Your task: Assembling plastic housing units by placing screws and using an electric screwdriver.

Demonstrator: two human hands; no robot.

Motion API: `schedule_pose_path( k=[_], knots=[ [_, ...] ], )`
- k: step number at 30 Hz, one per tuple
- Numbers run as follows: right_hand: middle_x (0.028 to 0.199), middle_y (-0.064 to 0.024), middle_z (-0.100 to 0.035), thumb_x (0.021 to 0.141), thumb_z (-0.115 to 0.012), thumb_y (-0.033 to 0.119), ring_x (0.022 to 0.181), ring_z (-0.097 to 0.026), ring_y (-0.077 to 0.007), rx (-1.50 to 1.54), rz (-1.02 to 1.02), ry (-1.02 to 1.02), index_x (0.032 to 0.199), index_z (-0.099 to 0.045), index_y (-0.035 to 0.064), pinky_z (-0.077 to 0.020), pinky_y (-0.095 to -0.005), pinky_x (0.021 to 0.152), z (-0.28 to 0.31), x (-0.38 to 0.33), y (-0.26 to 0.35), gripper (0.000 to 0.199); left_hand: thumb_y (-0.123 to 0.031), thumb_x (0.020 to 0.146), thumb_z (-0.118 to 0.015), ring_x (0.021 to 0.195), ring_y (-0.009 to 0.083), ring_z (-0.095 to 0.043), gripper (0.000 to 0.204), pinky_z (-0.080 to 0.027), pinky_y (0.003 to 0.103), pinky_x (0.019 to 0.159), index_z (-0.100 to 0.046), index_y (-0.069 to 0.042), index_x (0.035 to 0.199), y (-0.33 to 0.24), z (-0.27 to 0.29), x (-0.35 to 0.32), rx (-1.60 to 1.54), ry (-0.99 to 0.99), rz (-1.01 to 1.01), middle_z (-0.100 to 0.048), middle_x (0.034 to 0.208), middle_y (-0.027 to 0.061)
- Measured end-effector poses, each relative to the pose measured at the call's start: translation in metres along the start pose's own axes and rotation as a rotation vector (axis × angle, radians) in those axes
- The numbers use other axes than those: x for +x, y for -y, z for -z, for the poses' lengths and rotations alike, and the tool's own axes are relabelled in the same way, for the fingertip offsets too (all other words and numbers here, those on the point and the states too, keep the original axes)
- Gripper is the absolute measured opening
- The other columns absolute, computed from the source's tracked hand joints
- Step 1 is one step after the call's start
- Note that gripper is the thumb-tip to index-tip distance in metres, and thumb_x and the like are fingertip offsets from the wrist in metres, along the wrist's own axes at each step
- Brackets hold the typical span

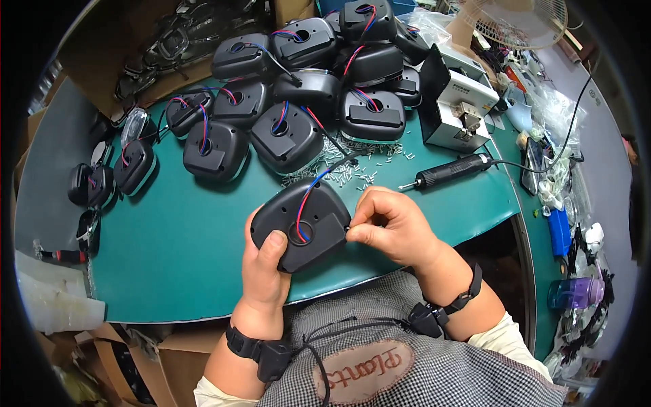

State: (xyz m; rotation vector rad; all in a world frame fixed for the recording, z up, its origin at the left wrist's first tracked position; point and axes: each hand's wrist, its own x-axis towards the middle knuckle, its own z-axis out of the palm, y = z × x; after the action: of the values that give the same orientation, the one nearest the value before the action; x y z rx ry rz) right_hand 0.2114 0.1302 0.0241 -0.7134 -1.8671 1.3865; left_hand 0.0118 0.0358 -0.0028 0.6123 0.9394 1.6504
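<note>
My left hand [266,268] grips a black plastic housing [303,224] with a red and a blue wire coming out of its round hole, held just above the green table [176,251]. My right hand [392,225] pinches at the housing's right edge, thumb and forefinger closed on something too small to make out. A scatter of small silver screws [352,166] lies on the table just beyond the housing. An electric screwdriver [451,171] lies to the right of the screws.
Several more black housings [285,136] with red and blue wires are piled at the back of the table. A white and black machine [458,105] stands at back right, a fan [519,20] behind it. Cardboard boxes [142,61] sit at back left. A purple bottle [576,293] stands at far right.
</note>
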Motion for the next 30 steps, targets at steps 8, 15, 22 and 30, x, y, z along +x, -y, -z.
schedule_pose_path(
  k=[8,15,22,30],
  knots=[
    [0.078,0.0008,-0.051,0.073,-0.087,0.024,0.067,-0.047,-0.0088,-0.044,-0.114,0.232,0.084,-0.052,0.0058,-0.0433,-0.0263,0.062,0.015,-0.001,0.002,0.040,-0.037,0.080,-0.075,0.112,0.0246,-0.059,0.073,-0.048,0.038,0.100,-0.043,0.001,0.133,-0.005,0.006,0.004,0.010,0.160,0.127,-0.059,0.122,0.0145],
    [0.084,-0.0001,-0.063,0.087,-0.071,0.015,0.063,-0.057,-0.0062,-0.047,-0.354,-0.156,0.097,-0.065,0.0044,-0.0479,-0.0255,0.058,0.044,0.006,-0.009,0.016,-0.044,0.089,-0.064,0.120,0.0258,-0.057,0.069,-0.045,0.040,0.104,-0.047,0.001,0.137,0.001,0.004,0.000,-0.001,0.052,0.041,-0.057,0.132,0.0135],
    [0.097,-0.0133,-0.066,0.075,-0.077,0.031,0.097,-0.064,-0.0337,-1.064,-0.202,-0.124,0.097,-0.067,0.0085,-0.0518,-0.0448,0.084,0.042,0.018,-0.013,0.033,-0.042,0.095,-0.055,0.123,0.0289,-0.055,0.060,-0.042,0.045,0.107,-0.045,-0.003,0.140,0.011,0.016,0.005,-0.055,0.023,0.039,-0.055,0.135,0.0121],
    [0.090,-0.0132,-0.062,0.081,-0.063,0.019,0.085,-0.066,-0.0322,-0.948,-0.127,-0.146,0.102,-0.063,0.0046,-0.0531,-0.0449,0.073,0.017,0.044,-0.057,0.025,-0.036,0.098,-0.052,0.123,0.0290,-0.052,0.056,-0.038,0.045,0.108,-0.045,0.001,0.140,-0.013,-0.021,-0.021,0.062,-0.110,0.138,-0.053,0.135,0.0151]
  ],
)
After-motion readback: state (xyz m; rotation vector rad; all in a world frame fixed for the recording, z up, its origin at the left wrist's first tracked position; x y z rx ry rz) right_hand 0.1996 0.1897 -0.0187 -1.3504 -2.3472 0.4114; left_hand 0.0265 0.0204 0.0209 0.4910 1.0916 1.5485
